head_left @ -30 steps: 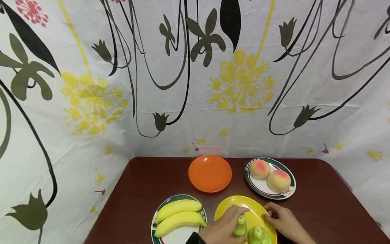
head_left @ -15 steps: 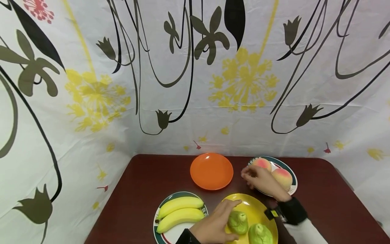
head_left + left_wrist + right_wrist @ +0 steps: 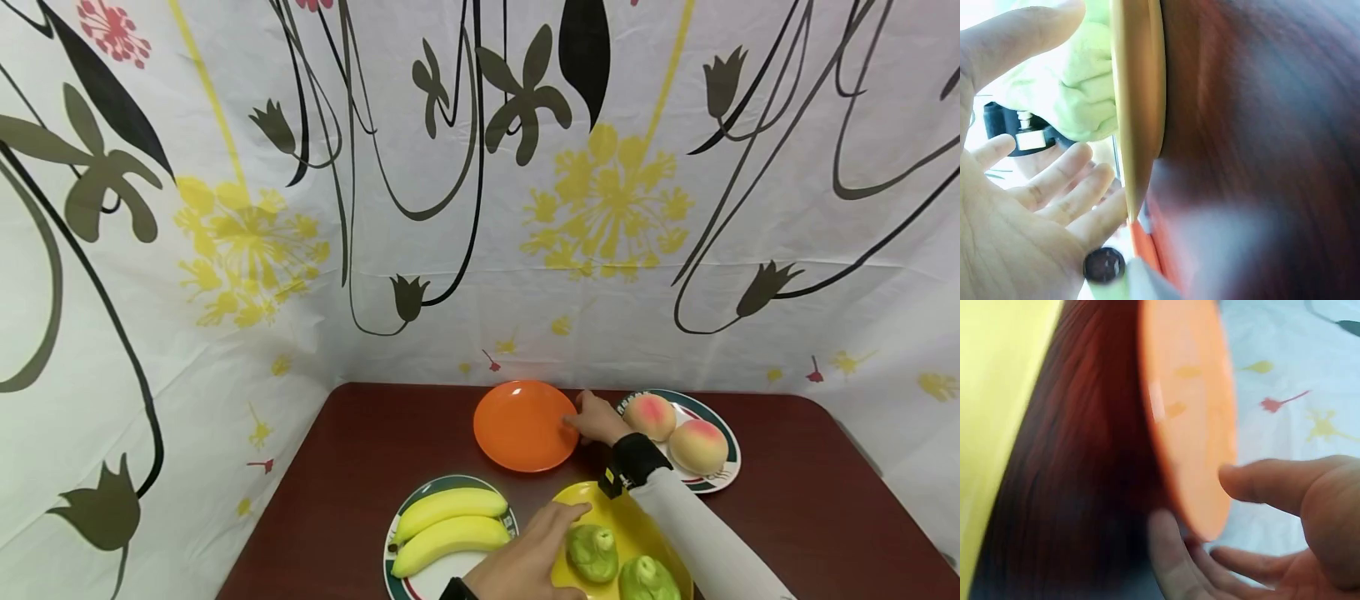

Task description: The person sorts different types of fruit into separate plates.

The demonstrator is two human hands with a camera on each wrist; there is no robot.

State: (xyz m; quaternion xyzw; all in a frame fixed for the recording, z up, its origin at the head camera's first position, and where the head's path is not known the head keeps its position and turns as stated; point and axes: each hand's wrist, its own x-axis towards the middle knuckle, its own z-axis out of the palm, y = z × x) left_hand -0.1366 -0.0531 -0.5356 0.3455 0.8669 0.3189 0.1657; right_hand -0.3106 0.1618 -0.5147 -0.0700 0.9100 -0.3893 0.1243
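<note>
My right hand is at the right rim of the orange plate. In the right wrist view its thumb overlaps the rim of the orange plate, and the fingers spread below the edge. My left hand lies beside the left rim of the yellow plate, fingers extended and parted. Two lumpy green chayote-like fruits sit on that plate. In the left wrist view the open palm faces a green fruit above the yellow plate's edge.
Left of the yellow plate, a green-rimmed white plate bears two bananas. At the back right, two peaches lie on another green-rimmed plate. A patterned cloth hangs behind the dark brown table.
My right hand has left the yellow plate's right rim, passed the peach plate and reached the orange plate. My left hand has drawn back slightly from the green fruit.
</note>
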